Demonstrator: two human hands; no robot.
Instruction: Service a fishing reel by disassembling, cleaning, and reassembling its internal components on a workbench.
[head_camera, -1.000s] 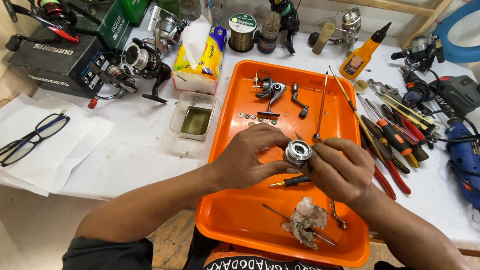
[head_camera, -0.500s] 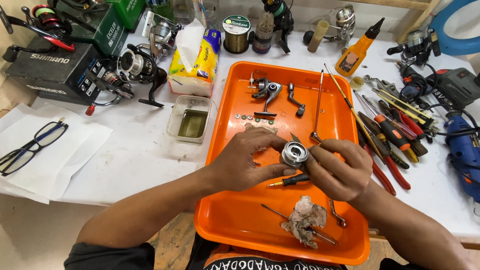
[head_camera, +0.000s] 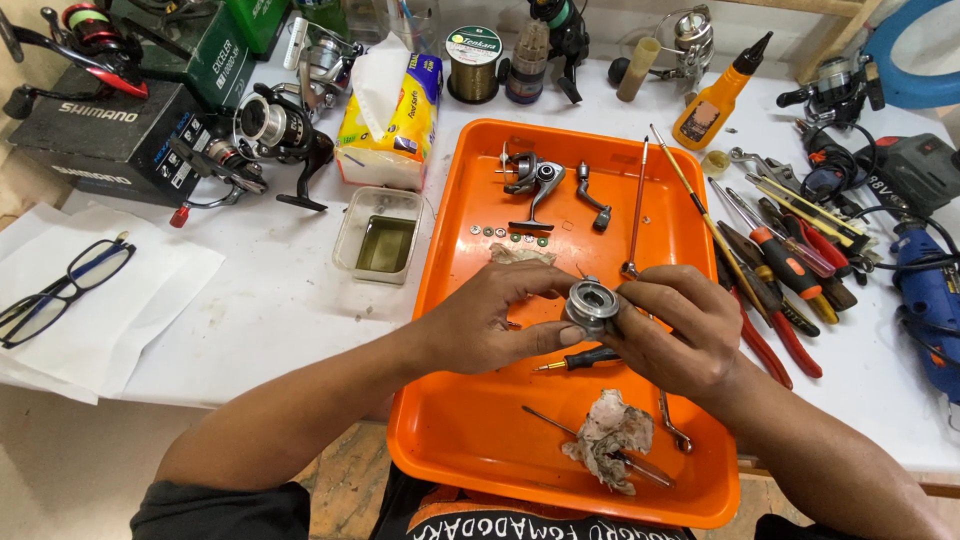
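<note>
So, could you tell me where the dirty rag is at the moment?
In the head view the dirty rag lies at the near end of the orange tray, just below the right hand.

Round silver spool (head_camera: 591, 303) is sitting pinched between both hands, open end facing up (dark inside), hovering above orange tray (head_camera: 470, 420).

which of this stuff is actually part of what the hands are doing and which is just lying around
In use:
round metal spool, held by left hand and right hand
orange tray
small screwdriver
dirty rag
reel body
row of washers

Lying about:
glasses
tissue pack
pliers
blue drill
glue bottle
</note>
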